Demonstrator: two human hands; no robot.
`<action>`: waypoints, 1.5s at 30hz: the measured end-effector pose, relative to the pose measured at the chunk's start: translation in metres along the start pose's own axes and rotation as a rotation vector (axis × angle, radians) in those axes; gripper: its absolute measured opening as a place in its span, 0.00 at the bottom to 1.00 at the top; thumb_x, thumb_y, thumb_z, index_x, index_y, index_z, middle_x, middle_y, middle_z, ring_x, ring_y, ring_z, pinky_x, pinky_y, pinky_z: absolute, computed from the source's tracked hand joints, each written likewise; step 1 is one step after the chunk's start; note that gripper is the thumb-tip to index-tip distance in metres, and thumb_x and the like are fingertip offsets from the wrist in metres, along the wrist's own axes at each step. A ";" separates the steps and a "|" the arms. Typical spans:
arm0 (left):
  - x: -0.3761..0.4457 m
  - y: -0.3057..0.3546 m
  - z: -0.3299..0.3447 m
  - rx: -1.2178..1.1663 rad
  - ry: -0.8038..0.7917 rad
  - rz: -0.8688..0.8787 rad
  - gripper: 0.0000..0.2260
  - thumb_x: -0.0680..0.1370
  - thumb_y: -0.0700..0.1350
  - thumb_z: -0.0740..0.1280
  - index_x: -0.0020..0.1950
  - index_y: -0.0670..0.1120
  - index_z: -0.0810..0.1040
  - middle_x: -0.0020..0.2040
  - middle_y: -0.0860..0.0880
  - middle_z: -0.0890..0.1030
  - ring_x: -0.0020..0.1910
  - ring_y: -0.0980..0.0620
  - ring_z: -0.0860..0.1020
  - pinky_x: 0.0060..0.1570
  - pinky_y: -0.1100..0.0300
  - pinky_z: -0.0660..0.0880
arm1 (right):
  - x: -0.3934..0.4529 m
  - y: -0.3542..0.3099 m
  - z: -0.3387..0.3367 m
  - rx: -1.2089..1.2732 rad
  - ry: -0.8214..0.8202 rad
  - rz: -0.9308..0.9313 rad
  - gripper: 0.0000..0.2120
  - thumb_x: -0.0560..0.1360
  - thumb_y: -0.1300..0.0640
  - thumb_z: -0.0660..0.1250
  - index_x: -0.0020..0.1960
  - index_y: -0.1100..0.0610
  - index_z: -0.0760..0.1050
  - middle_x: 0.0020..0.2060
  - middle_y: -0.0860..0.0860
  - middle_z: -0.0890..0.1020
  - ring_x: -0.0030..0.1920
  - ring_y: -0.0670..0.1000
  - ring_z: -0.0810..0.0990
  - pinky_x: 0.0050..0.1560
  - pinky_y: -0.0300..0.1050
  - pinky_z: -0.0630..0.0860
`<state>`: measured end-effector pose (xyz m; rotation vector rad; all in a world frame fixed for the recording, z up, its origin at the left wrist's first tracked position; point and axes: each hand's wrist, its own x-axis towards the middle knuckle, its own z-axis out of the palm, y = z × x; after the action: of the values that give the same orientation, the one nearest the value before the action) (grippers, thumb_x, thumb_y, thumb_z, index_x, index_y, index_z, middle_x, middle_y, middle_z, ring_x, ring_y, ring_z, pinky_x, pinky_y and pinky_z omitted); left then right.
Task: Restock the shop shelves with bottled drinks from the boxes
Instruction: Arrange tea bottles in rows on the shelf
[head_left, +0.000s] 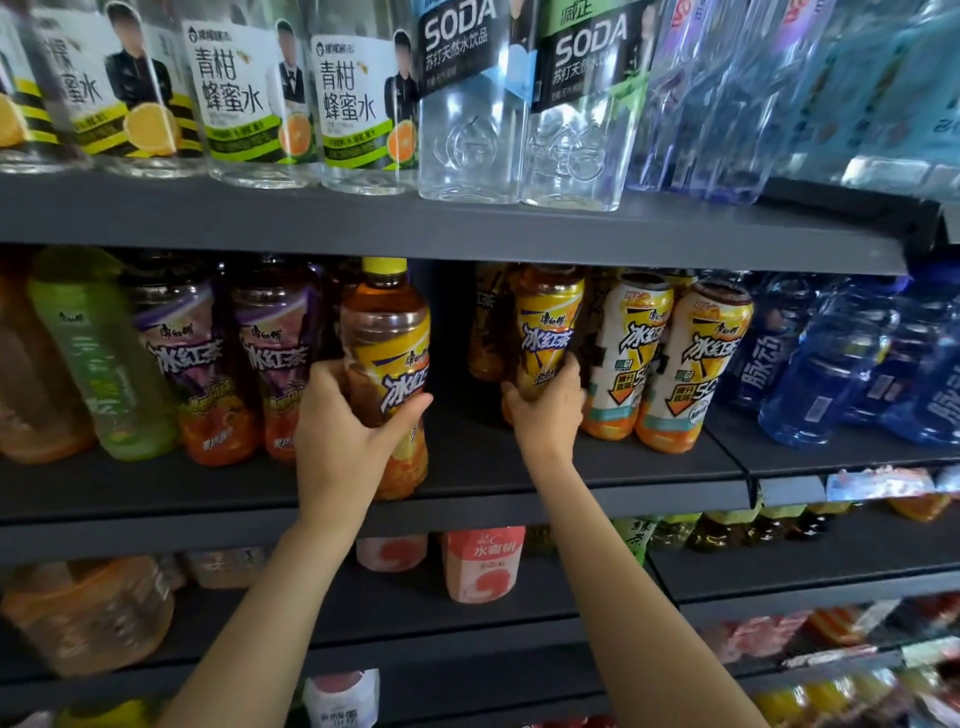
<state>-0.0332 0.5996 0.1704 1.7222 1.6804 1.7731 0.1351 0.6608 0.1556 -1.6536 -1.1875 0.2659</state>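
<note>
My left hand (345, 423) grips a yellow-capped iced tea bottle (387, 332) with a yellow label, upright at the front edge of the middle shelf (493, 488). My right hand (548, 410) grips the lower part of a second yellow-label iced tea bottle (550, 322), which stands deeper on the same shelf. A dark gap lies between the two bottles. More iced tea bottles stand behind the right one.
Purple-label tea bottles (192, 358) and a green bottle (98, 353) stand to the left, white-label tea bottles (665, 364) and blue bottles (831, 364) to the right. The upper shelf (467, 228) carries honey water and soda bottles. Lower shelves hold pink cartons (483, 564) and more drinks.
</note>
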 end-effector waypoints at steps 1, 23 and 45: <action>0.000 0.000 0.003 0.003 -0.011 0.002 0.27 0.65 0.54 0.75 0.55 0.44 0.68 0.51 0.51 0.74 0.51 0.56 0.71 0.48 0.64 0.66 | 0.003 0.003 0.001 0.024 -0.043 0.007 0.34 0.71 0.57 0.71 0.71 0.63 0.59 0.65 0.59 0.70 0.66 0.60 0.68 0.66 0.55 0.65; -0.001 0.007 0.024 0.057 0.021 -0.030 0.30 0.64 0.57 0.74 0.57 0.41 0.68 0.54 0.46 0.74 0.55 0.51 0.73 0.50 0.61 0.68 | 0.024 -0.009 0.026 -0.218 -0.108 -0.034 0.35 0.70 0.48 0.71 0.67 0.64 0.58 0.62 0.58 0.72 0.65 0.58 0.69 0.61 0.57 0.66; -0.003 0.044 0.093 0.088 -0.367 -0.045 0.29 0.68 0.51 0.75 0.63 0.42 0.66 0.60 0.44 0.77 0.60 0.46 0.76 0.54 0.56 0.73 | 0.015 0.038 -0.048 0.173 -0.634 -0.176 0.35 0.69 0.62 0.72 0.71 0.60 0.60 0.64 0.55 0.74 0.65 0.53 0.72 0.65 0.48 0.71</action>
<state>0.0635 0.6352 0.1751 1.8885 1.6391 1.2809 0.1963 0.6446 0.1506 -1.3351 -1.7126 0.7982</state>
